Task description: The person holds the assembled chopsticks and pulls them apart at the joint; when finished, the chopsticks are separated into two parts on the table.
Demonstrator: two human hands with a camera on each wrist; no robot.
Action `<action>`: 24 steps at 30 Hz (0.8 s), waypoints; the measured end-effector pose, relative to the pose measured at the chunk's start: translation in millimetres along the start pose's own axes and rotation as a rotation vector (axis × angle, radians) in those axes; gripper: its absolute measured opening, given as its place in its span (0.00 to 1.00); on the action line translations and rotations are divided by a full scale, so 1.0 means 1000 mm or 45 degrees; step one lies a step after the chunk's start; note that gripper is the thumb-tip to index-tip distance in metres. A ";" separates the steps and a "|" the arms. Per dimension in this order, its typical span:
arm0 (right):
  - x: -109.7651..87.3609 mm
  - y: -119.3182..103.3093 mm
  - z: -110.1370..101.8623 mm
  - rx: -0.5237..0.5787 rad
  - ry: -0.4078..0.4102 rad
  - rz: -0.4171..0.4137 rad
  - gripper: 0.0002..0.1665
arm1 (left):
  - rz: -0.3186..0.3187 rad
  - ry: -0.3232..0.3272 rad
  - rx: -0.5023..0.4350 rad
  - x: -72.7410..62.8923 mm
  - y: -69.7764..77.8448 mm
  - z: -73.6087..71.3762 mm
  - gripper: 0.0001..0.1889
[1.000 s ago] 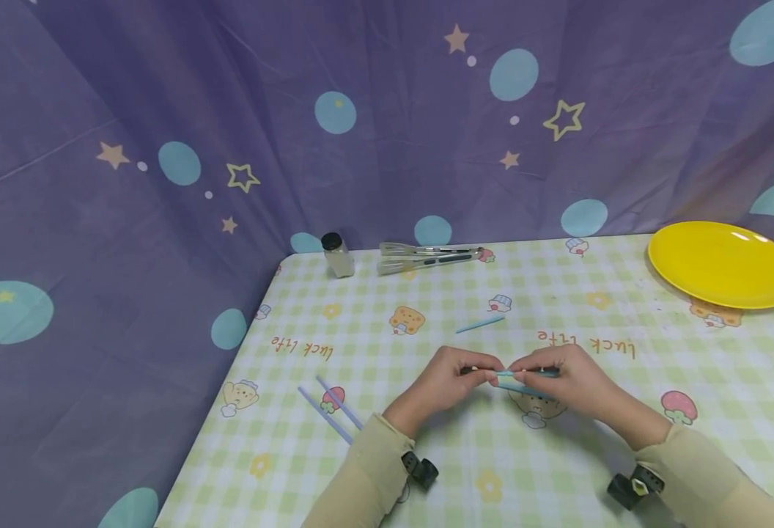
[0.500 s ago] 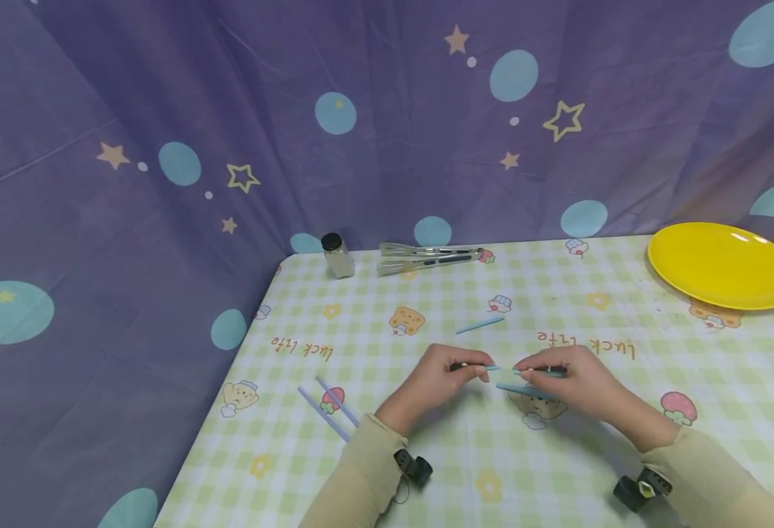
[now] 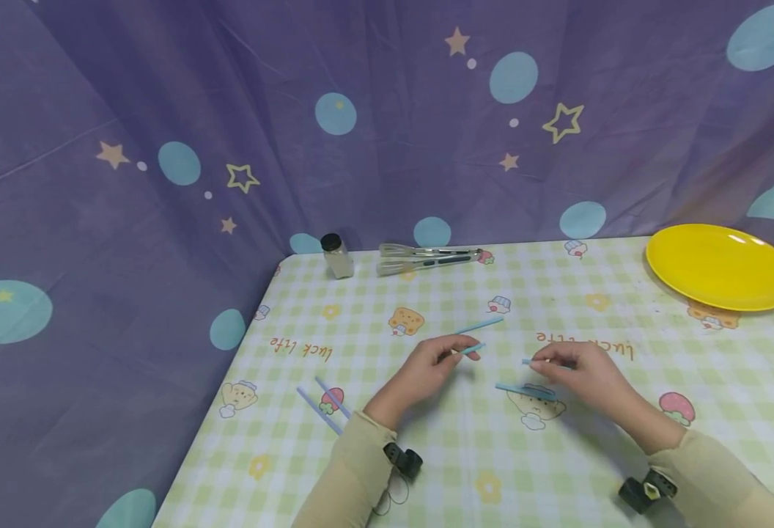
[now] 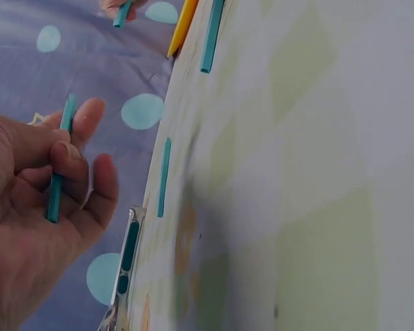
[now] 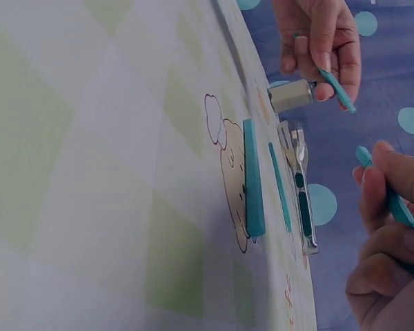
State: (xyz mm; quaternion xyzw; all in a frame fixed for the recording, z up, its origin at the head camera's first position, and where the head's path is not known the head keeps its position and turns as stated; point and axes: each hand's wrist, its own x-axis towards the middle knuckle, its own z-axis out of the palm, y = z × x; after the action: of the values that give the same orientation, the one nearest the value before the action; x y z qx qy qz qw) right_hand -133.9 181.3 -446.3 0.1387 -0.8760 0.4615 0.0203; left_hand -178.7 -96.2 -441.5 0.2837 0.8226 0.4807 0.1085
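My left hand (image 3: 426, 370) pinches a short teal stick (image 4: 55, 193) between thumb and fingers, one end poking out past the fingertips. To its right, my right hand (image 3: 581, 370) pinches a second teal stick (image 5: 399, 207), whose rounded end shows beyond the thumb. Both hands are raised over the table with a gap between the two sticks. Below the right hand, a thicker teal stick (image 3: 525, 391) lies on the cloth. Another thin teal stick (image 3: 482, 325) lies just beyond the left hand.
Two purple sticks (image 3: 321, 411) lie left of the left forearm. Along the back stand a black-capped jar (image 3: 337, 257) and metal-and-clear tongs (image 3: 429, 259). A yellow plate (image 3: 722, 268) is at the back right. A patterned curtain (image 3: 387, 125) hangs behind the checked tablecloth (image 3: 446, 477).
The hands were together with their sticks meeting end to end, then drew apart. My left hand moved left and away from me, its stick turning; the right shifted slightly right.
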 end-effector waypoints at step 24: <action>0.000 0.012 -0.006 -0.031 0.060 0.193 0.19 | -0.238 0.274 -0.153 0.004 -0.008 0.002 0.14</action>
State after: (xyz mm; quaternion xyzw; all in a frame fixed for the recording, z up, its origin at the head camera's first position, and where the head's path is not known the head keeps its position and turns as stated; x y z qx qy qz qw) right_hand -137.2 192.4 -452.7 0.0607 -0.8888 0.4541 0.0077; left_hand -184.2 -95.7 -449.1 0.1456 0.8221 0.5444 0.0809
